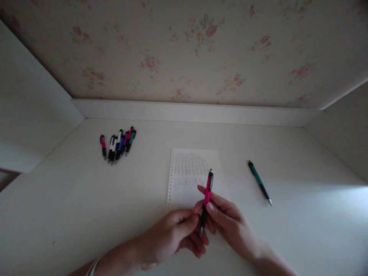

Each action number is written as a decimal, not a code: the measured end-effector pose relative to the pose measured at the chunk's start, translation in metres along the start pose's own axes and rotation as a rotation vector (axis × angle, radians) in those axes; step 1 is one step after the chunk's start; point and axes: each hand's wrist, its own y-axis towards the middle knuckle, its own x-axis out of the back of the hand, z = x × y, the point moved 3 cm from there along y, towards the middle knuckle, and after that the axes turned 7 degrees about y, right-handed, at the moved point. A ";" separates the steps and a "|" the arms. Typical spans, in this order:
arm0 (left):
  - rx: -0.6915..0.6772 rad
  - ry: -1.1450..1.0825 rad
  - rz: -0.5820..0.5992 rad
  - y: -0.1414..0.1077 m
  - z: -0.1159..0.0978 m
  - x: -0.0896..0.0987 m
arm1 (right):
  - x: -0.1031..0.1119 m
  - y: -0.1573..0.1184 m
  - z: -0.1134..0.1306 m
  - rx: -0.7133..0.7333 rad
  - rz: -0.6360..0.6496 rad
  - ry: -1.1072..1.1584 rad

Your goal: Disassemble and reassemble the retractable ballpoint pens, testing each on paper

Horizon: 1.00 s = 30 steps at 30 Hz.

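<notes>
A pink and black click pen (207, 195) is held nearly upright, button end up and silver tip down, over the lower part of a written sheet of paper (184, 199). My right hand (230, 218) pinches the pen around its middle, with the thumb in front. Close against its lower black half is my left hand (178, 232), thumb pressed to the curled fingers, some of them behind the tip. Whether anything sits in that pinch is hidden. The paper has a perforated left edge and lines of handwriting.
To the right lies a teal and black pen (259, 182). Several pens in white, blue, purple, red and teal form a cluster (120, 145) at the back left, with a pink pen (103, 147) just beside it. White panels and a flowered wall (178, 61) bound the white desk (115, 203).
</notes>
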 end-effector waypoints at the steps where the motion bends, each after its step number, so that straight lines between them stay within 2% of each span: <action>1: -0.003 -0.002 -0.004 0.000 0.001 -0.001 | 0.000 0.000 0.001 0.002 -0.005 -0.008; 5: -0.015 0.006 -0.016 0.001 0.005 0.000 | -0.003 0.001 0.004 -0.012 -0.006 -0.016; 10: -0.043 0.059 0.031 0.000 0.005 0.001 | -0.002 0.001 0.004 -0.046 -0.009 -0.015; 15: -0.186 0.240 0.026 -0.003 -0.002 -0.008 | -0.009 -0.004 0.013 -0.062 0.062 -0.131; 19: -0.242 0.360 0.025 -0.005 -0.006 -0.015 | -0.018 -0.008 0.023 0.060 0.132 -0.401; 23: -0.193 0.424 -0.015 -0.004 -0.005 -0.012 | -0.022 -0.009 0.026 0.178 0.164 -0.543; 26: -0.165 0.328 -0.075 -0.003 -0.001 -0.006 | -0.018 -0.010 0.021 0.175 0.055 -0.477; 30: -0.210 0.064 -0.164 -0.004 0.003 0.000 | -0.014 -0.012 0.011 0.081 -0.114 -0.290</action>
